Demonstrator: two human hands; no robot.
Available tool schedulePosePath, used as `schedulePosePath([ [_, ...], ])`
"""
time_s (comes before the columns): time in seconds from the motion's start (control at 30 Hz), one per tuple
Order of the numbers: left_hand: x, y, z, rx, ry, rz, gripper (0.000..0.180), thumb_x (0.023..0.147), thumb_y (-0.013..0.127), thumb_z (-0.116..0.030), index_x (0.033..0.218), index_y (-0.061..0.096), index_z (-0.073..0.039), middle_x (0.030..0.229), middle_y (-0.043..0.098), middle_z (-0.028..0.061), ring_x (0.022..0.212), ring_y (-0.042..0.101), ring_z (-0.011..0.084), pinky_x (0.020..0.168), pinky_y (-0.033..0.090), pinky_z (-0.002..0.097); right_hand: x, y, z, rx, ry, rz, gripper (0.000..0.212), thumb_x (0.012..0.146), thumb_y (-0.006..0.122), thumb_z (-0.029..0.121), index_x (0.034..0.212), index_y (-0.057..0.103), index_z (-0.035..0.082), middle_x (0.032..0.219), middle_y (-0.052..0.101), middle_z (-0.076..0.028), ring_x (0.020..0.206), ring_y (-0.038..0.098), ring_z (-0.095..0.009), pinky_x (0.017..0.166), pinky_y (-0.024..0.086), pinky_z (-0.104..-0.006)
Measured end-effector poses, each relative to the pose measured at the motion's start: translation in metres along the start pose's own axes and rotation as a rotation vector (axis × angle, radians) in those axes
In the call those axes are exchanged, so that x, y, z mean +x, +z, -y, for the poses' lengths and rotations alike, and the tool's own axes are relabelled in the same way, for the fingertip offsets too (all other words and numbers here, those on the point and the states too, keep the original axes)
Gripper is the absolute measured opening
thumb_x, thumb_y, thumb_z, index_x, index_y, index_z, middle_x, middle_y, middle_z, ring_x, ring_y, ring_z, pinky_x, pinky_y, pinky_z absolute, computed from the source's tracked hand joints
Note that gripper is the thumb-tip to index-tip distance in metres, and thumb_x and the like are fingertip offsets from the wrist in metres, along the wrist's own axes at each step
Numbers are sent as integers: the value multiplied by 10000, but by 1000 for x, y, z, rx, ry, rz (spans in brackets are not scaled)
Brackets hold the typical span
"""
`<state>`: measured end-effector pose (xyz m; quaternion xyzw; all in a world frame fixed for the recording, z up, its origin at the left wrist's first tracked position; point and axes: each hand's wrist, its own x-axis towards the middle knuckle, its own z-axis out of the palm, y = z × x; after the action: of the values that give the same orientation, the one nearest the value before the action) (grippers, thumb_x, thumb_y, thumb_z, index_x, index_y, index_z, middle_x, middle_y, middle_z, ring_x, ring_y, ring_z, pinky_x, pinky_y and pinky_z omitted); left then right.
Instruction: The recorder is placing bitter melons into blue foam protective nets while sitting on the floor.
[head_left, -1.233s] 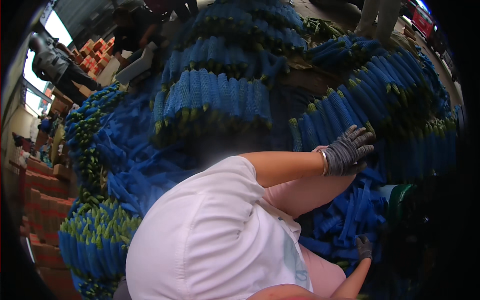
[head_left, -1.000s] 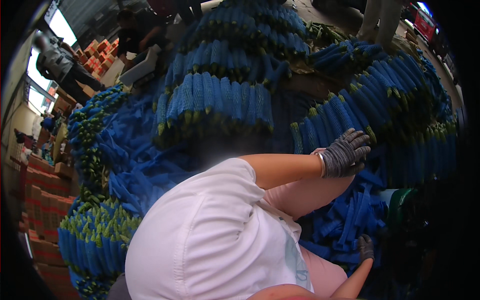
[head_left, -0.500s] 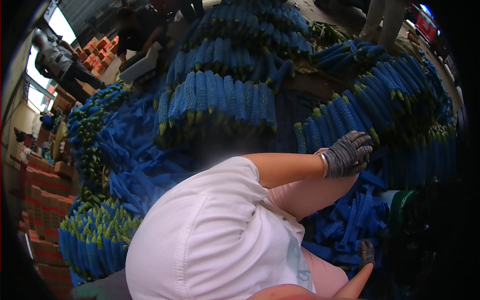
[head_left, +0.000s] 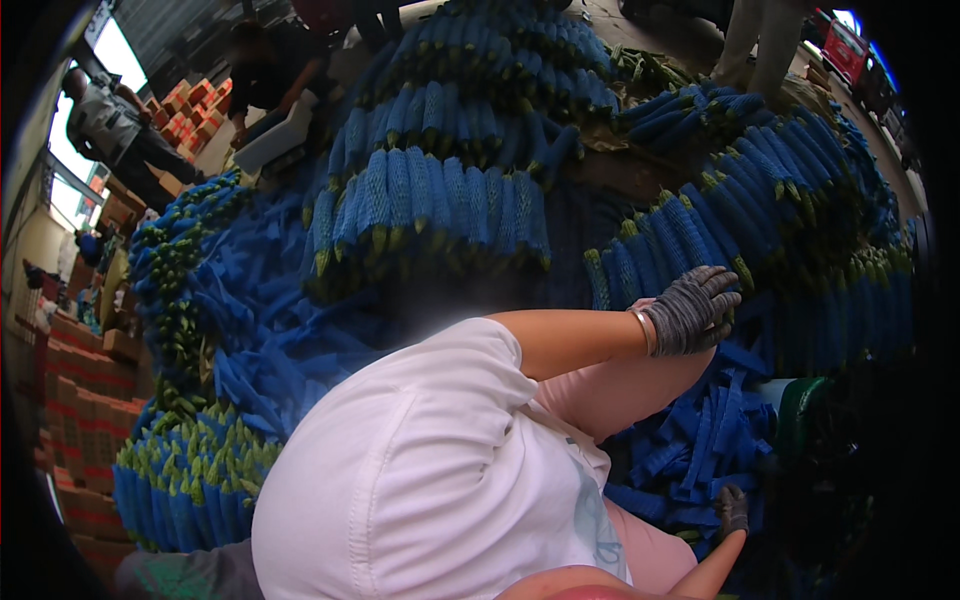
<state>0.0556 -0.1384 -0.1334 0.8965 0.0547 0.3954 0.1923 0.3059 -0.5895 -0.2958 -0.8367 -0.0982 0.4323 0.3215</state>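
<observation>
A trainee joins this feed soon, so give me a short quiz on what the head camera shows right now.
1. True or false: the left hand wears a grey glove and rests on a row of blue-sleeved bundles.
2. What does the right hand lie among? A) stacked cartons B) loose blue sleeves C) white trays
3. What colour are the stem tips poking out of the lower-left bundles?
Key: 1 true; 2 B; 3 green.
</observation>
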Motion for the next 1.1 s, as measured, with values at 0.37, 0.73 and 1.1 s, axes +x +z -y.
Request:
schedulePosePath([
  [0.37,1,0,-1,11,-30,23,469,794,593,-284,1185,546,-32,1296,455,232,1239,404,373,1045,307,456,-3,3,4,-27,17,-95,317,868,610,183,1152,554,54,729,577,-37,516,486,-97,450,366,-242],
  [0.73,-1,-5,1,-32,-21,3,463,787,595,-271,1167,553,-9,1277,470,239,1223,421,378,1038,318,447,-12,9,12,19,57,-51,293,874,606,196,1134,563,69,729,573,-32,517,494,-93,445,363,-239],
  [1.1,2,-4,4,-51,-65,53,479,812,572,-297,1197,543,-13,1314,448,231,1259,389,365,1058,293,438,-8,0,7,53,32,-14,324,853,604,213,1146,517,104,736,532,-32,521,465,-94,429,341,-236],
])
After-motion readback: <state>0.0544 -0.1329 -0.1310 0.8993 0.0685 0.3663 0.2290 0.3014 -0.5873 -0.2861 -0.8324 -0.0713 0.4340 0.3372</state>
